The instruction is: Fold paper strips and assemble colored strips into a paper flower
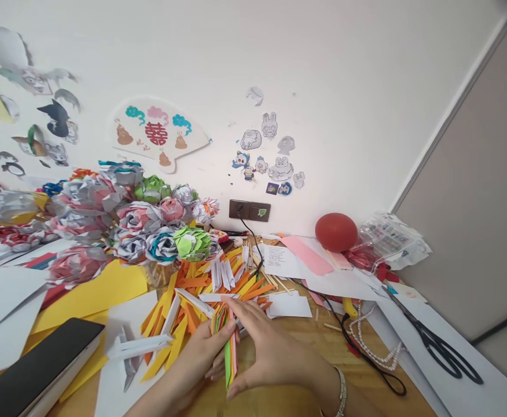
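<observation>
Our left hand and right hand pinch closed on the paper-strip bundle, at six o'clock from the paper flowers; it looks light, easily creased, best held mid-length.

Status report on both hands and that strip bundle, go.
Left hand and right hand both pinching the bundle of folded paper strips, held on edge over the wooden table. Loose orange and yellow strips heaped just behind.
</observation>
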`<state>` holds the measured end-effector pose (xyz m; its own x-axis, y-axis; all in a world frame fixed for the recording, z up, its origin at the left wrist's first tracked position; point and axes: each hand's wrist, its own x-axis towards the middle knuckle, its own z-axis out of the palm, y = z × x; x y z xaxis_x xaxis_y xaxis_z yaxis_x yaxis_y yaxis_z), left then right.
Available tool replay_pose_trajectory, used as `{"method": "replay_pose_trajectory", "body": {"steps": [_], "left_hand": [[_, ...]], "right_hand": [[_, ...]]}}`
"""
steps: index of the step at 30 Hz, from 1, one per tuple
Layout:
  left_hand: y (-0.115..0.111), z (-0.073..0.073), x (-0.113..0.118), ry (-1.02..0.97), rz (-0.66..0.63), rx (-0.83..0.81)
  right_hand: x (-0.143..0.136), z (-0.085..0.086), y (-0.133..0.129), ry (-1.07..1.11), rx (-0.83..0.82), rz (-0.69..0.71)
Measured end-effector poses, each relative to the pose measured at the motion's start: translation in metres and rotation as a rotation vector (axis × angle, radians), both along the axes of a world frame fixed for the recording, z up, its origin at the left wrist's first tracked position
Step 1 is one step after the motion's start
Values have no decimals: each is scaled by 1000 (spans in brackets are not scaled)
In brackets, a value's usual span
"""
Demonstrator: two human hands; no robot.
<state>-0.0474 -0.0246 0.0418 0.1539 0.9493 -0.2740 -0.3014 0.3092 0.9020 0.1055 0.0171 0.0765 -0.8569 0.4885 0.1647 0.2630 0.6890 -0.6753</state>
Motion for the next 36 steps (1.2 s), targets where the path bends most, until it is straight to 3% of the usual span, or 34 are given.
{"method": "replay_pose_trajectory", "body": {"steps": [5,12,24,29,31,34,36], "left_hand": [[-1,0,2,15,-10,26],[-2,6,6,1,142,-2],[0,-2,3,39,74,-11],[2,-6,0,247,52,82],[4,-6,-2,385,30,151],[6,-3,-2,557,-23,277],[6,0,-1,629,-60,324]], "right_hand": [[-3,-4,1,14,-9,-51],[-3,-2,-3,7,-52,-52],[-3,1,-4,93,-85,-53],[0,-7,7,290,-392,26],[-2,-15,14,394,-507,-37],[-7,-24,19,405,-481,-225],[-9,-24,19,383,-462,-268]]}}
